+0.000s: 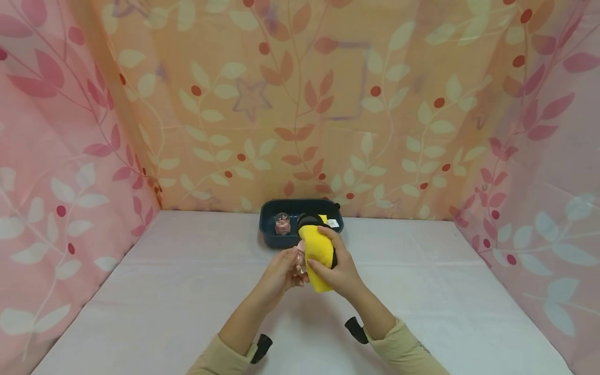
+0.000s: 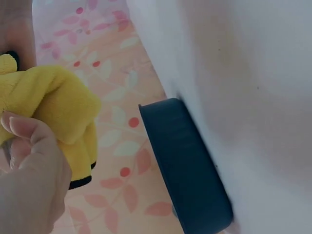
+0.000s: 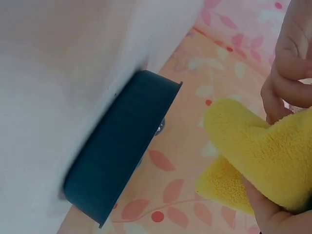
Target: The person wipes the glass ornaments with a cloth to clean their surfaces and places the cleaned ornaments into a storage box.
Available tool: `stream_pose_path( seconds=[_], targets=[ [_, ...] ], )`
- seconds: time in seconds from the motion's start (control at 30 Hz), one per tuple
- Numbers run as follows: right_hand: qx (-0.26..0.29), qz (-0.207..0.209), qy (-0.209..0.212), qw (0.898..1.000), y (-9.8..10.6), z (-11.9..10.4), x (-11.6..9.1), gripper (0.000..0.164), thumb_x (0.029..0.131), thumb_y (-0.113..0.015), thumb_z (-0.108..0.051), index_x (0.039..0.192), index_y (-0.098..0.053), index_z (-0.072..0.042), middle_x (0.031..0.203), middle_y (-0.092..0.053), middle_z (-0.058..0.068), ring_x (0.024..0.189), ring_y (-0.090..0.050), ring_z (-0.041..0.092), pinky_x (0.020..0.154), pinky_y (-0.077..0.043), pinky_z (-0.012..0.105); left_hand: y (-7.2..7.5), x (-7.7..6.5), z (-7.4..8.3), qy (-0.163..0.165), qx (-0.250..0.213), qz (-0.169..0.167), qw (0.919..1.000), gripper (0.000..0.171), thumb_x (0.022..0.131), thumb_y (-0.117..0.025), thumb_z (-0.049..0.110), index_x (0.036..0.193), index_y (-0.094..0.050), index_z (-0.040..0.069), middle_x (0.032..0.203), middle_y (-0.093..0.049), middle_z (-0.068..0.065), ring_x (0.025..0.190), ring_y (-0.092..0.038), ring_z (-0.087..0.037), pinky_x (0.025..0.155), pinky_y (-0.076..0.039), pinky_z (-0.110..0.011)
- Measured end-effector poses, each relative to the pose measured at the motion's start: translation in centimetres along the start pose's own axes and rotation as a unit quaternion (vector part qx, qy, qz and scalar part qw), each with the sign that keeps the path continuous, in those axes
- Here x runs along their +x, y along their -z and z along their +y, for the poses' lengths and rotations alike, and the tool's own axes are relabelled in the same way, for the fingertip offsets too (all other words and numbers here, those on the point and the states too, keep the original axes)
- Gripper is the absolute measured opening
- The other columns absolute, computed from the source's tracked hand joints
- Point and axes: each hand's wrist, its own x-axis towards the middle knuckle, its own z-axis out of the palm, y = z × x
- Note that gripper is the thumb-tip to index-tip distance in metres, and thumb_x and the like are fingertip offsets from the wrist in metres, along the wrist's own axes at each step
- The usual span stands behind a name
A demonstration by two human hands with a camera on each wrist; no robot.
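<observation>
My left hand [image 1: 278, 272] grips a small, clear pinkish bottle [image 1: 300, 261], like a perfume bottle, partly covered by fingers and cloth. My right hand [image 1: 346, 270] holds a yellow plush cloth [image 1: 319, 245] with a black edge against the bottle's right side. Both hands are raised in front of a dark blue basin [image 1: 275, 241]. In the left wrist view, the cloth [image 2: 61, 105] droops in folds beyond my left hand [image 2: 36, 170]. The right wrist view has my left fingers [image 3: 287, 83] curled above the cloth [image 3: 263, 146], with a sliver of clear glass between.
Inside the basin sits a similar pinkish bottle [image 1: 283, 226] with a clear round top. A black rounded thing [image 1: 309, 220] and a white label [image 1: 332, 223] show beside it, partly hidden by the cloth. Leaf-patterned fabric [image 1: 300, 130] hangs behind the white table [image 1: 187, 291].
</observation>
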Motion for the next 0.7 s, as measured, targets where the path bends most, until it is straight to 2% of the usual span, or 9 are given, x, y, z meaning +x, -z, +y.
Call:
stream_pose_path(
  seconds=[0.1,0.2,0.33,0.47,0.57,0.7],
  targets=[
    [-0.006,0.013,0.006,1.0,-0.13,-0.04,0.04,0.064,0.081,-0.071,-0.001,0.136,-0.041,-0.011,0.112,-0.05,0.017,0.088,-0.049,0.029,0.071,-0.049,0.039,-0.05,-0.11,-0.06,0.031,0.005,0.013,0.9994,0.039,0.101,-0.052,0.032,0.119,-0.045,-0.001,0.098,-0.052,-0.008,0.075,-0.058,-0.013,0.071,-0.047,-0.023],
    [-0.012,0.029,0.014,0.999,-0.17,0.05,0.06,0.063,0.079,-0.072,0.001,0.134,-0.044,-0.01,0.108,-0.051,0.016,0.085,-0.049,0.028,0.069,-0.049,0.037,0.06,-0.2,-0.16,0.049,0.012,0.018,0.9985,0.06,0.095,-0.062,0.023,0.137,-0.029,-0.005,0.106,-0.051,-0.012,0.078,-0.059,-0.013,0.073,-0.047,-0.024],
    [-0.007,0.053,0.011,0.999,-0.11,0.27,0.09,0.06,0.079,-0.072,0.003,0.132,-0.047,-0.011,0.109,-0.052,0.016,0.085,-0.049,0.029,0.068,-0.049,0.036,0.1,-0.16,-0.26,0.053,0.03,0.017,0.998,0.063,0.094,-0.065,0.023,0.139,-0.029,-0.002,0.115,-0.05,-0.015,0.083,-0.06,-0.016,0.077,-0.047,-0.025],
    [0.008,0.071,0.001,0.997,0.01,0.43,0.1,0.057,0.08,-0.071,0.003,0.13,-0.049,-0.009,0.112,-0.052,0.016,0.088,-0.049,0.029,0.07,-0.048,0.036,0.13,-0.1,-0.28,0.048,0.065,0.029,0.9963,0.062,0.094,-0.065,0.025,0.138,-0.035,-0.004,0.122,-0.05,-0.017,0.087,-0.059,-0.017,0.078,-0.046,-0.028],
    [0.02,0.085,-0.014,0.996,0.16,0.54,0.09,0.054,0.081,-0.07,0.003,0.13,-0.051,-0.009,0.112,-0.051,0.016,0.089,-0.049,0.029,0.072,-0.048,0.037,0.2,-0.04,-0.37,0.045,0.078,0.04,0.9951,0.06,0.094,-0.065,0.024,0.138,-0.039,-0.006,0.121,-0.052,-0.016,0.089,-0.058,-0.018,0.078,-0.046,-0.029],
    [0.037,0.096,-0.051,0.993,0.49,0.74,0.12,0.052,0.083,-0.069,0.001,0.13,-0.051,-0.01,0.113,-0.05,0.016,0.092,-0.049,0.029,0.075,-0.048,0.036,0.35,0.05,-0.45,0.044,0.07,0.039,0.9958,0.056,0.094,-0.065,0.023,0.137,-0.043,-0.007,0.117,-0.055,-0.013,0.088,-0.058,-0.018,0.08,-0.047,-0.03]
  ],
)
